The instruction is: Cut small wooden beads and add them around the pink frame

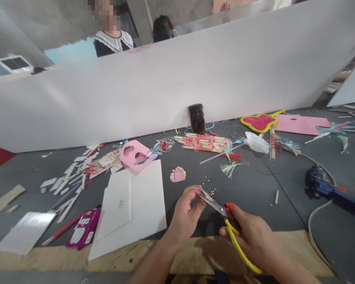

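My right hand (249, 232) grips a pair of scissors (215, 206) with yellow and red handles, the blades pointing up and left. At the blade tips, my left hand (186, 215) is closed in a pinch; whatever lies between its fingertips is too small to make out. Small pale crumbs (212, 193) are scattered on the dark table just beyond the blades. Beyond my left hand lies a small pink card piece (179, 176) bordered along its top and sides with pale bits.
White sheets (146, 205), a purple packet (84, 228) and paper strips lie left. A phone (197, 118) leans on the white partition (153, 86) behind bagged sticks (205, 142). A blue glue gun (328, 189) with a cord is at right. A person (114, 43) is behind the partition.
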Available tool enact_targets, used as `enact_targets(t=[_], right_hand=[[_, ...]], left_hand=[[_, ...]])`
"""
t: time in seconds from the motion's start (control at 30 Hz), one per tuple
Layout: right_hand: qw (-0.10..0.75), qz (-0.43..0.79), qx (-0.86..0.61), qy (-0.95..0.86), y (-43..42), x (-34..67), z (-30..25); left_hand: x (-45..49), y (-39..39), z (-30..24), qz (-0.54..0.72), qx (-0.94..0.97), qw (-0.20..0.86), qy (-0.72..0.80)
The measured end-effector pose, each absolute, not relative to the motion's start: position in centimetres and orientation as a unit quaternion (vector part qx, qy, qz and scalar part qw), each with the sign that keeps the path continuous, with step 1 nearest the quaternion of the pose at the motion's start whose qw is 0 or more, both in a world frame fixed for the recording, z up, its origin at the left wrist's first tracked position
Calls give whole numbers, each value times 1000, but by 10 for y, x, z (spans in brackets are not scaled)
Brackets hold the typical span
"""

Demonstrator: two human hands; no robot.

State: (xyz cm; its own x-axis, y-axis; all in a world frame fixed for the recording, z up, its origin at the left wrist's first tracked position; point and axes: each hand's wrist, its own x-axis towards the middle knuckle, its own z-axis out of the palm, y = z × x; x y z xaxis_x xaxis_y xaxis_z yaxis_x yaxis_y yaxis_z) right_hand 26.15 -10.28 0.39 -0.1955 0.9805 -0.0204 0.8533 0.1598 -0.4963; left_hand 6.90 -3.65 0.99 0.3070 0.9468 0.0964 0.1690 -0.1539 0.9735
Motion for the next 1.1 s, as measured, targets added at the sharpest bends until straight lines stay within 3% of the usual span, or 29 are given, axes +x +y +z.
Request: enact_targets(t=[0.33,0.73,0.93,1.1], right_hand=[[225,173,-578,-765,-103,264,3],[170,165,-581,-779,-98,256,5],[222,302,-600,-707,-91,248,14],[239,380,-588,-673,-89,243,10]], left_hand=[[69,-38,10,388,669,474,420],[72,-34,21,373,662,474,446],[90,-47,17,389,516,650,400],[109,-65,24,316,386,789,360]])
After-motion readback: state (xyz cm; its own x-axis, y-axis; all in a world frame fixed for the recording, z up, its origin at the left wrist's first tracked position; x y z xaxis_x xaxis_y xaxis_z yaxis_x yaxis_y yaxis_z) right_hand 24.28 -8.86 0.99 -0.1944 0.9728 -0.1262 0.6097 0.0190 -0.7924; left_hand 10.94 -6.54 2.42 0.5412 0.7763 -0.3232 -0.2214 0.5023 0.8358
